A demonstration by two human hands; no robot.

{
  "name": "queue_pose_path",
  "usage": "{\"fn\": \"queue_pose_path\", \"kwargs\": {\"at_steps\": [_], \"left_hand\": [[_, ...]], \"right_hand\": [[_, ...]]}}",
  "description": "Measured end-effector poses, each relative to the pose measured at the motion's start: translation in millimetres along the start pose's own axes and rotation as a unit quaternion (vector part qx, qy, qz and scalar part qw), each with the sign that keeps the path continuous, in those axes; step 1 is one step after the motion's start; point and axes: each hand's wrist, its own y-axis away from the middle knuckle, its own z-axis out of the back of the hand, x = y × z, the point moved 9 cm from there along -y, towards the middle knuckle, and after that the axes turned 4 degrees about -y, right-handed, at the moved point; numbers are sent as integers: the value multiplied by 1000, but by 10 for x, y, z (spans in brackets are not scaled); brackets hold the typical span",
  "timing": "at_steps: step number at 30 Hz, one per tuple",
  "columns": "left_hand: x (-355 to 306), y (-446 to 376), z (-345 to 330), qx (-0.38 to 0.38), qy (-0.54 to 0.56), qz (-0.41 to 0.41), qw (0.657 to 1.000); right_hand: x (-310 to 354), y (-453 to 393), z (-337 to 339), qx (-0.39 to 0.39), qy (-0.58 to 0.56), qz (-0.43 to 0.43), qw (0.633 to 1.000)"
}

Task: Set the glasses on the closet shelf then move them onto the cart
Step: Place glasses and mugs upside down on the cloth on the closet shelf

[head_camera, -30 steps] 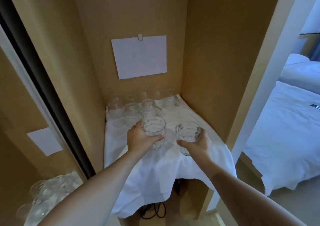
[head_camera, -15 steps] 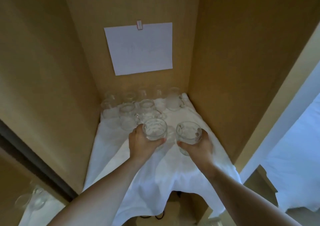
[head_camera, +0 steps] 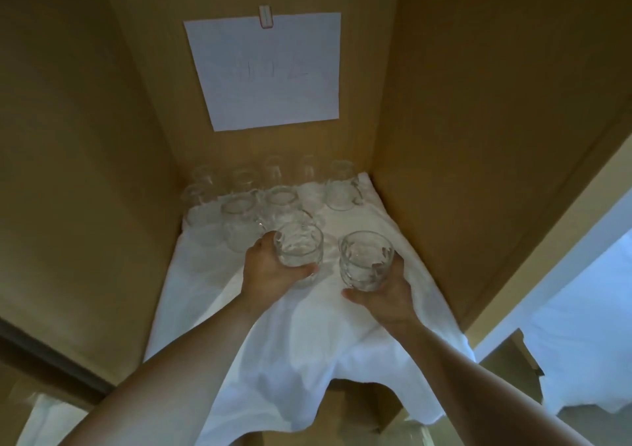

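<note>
While each grip curls round one, left glass (head_camera: 298,250) and right glass (head_camera: 364,260) look clear, round-bellied.

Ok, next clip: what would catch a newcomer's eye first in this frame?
Two hands low in the middle, each gripping a clear glass over the white cloth on the shelf: the left hand holds the left glass, the right hand the right glass. Behind them a cluster of glasses stands against the back wall, under a white sheet of paper clipped there.
</note>
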Motion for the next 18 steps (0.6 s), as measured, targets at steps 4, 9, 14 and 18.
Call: {"fn": "queue_pose_path", "kwargs": {"at_steps": [4, 9, 14, 18], "left_hand": [[-14, -70, -5, 2, -9, -7, 1000], [38, -94, -15, 2, -22, -1, 1000], [71, -107, -22, 10, -15, 11, 1000], [109, -154, -36, 27, -2, 25, 999]], "right_hand": [[185, -162, 8, -6, -1, 0, 1000], [559, -424, 111, -55, 66, 36, 996], [996, -635, -18, -66, 168, 127, 975], [953, -752, -270, -30, 312, 164, 935]]}}
